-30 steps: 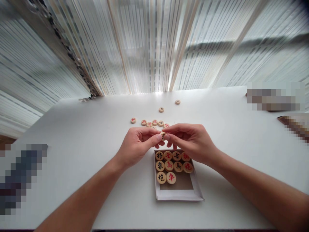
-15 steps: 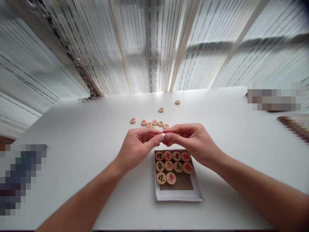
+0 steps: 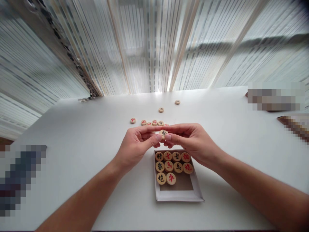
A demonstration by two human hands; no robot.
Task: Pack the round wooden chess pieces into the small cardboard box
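Observation:
Both hands meet above a shallow white box (image 3: 179,195). My left hand (image 3: 136,146) and my right hand (image 3: 193,141) each pinch the same round wooden chess piece (image 3: 163,133), its black character facing me. The piece hovers just beyond the box's far edge. Inside the box lie several wooden pieces (image 3: 169,166) with red or black characters, set in rows at the far end; the near part shows bare brown bottom.
Several loose wooden pieces (image 3: 154,122) lie in a row on the white table (image 3: 84,135) beyond my hands, two more (image 3: 161,110) farther back. Striped curtains hang behind the table. Blurred objects sit at the left and right edges.
The piece between my fingertips has turned from edge-on to face-up, so its black character shows. My hands stayed in place above the box.

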